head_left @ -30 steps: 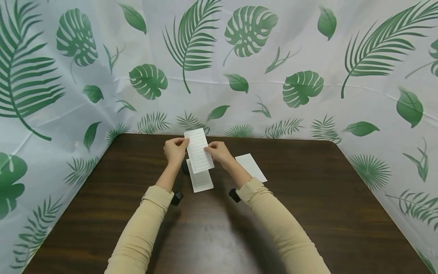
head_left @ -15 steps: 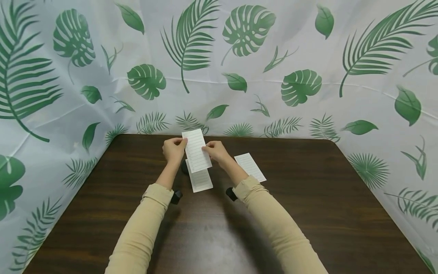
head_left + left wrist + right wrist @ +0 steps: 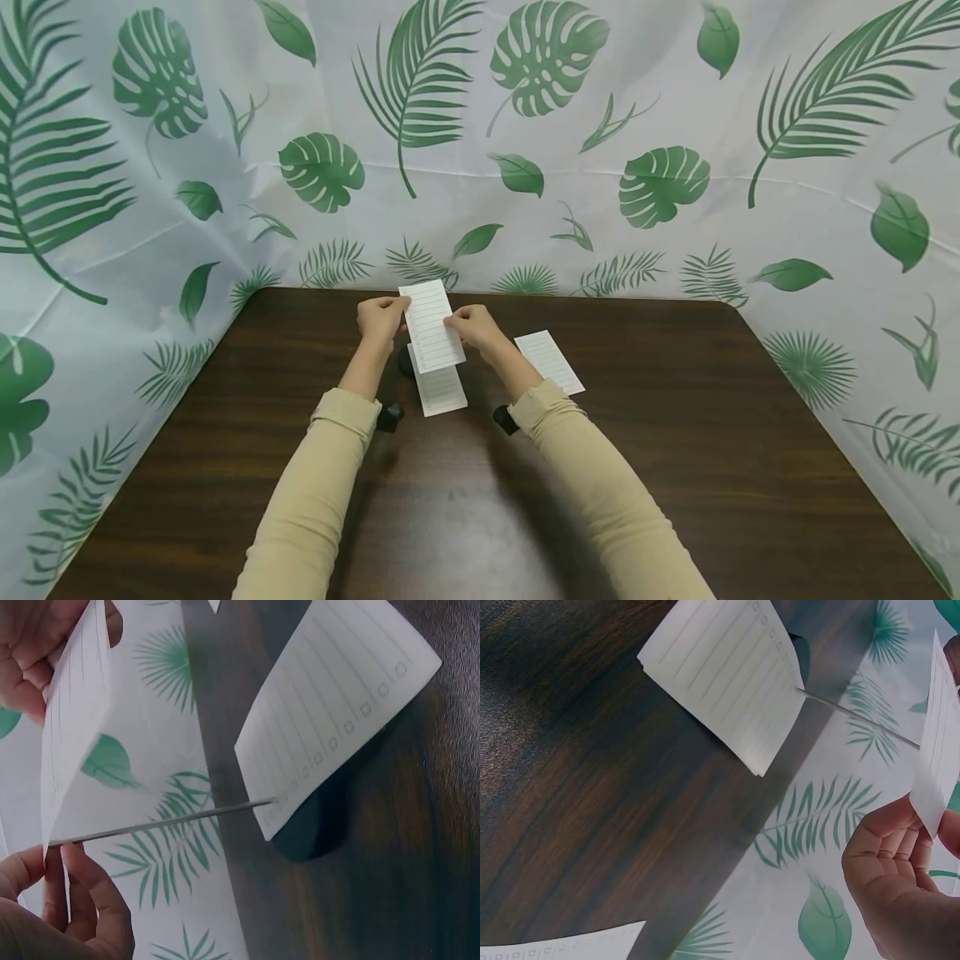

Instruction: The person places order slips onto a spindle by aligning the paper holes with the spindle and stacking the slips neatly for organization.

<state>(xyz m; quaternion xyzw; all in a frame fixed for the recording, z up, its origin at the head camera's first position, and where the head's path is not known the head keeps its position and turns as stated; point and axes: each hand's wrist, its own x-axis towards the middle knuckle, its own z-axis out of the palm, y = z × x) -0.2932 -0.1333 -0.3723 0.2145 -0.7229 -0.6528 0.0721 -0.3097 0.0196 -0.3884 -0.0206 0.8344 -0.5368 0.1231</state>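
A lined white paper slip [image 3: 432,325] is held up between both hands. My left hand [image 3: 380,321] pinches its left edge, and my right hand [image 3: 477,327] pinches the right edge. Below it, several similar slips [image 3: 727,675] are stuck on a bill spike, over its round black base [image 3: 315,829]. The thin metal rod [image 3: 172,820] rises from them to the held slip, close to my left fingertips [image 3: 79,859]. Whether the rod's tip pierces the held slip, I cannot tell.
Another lined slip [image 3: 551,360] lies flat on the dark wood table [image 3: 712,433], right of the spike. A white sheet with green leaf prints [image 3: 570,192] hangs behind the table's far edge. Dark wrist cameras sit under both forearms.
Both hands and the held slip have shifted very slightly to the left, with the pinch on each edge kept. The slips on the spike and the loose slip have not moved.
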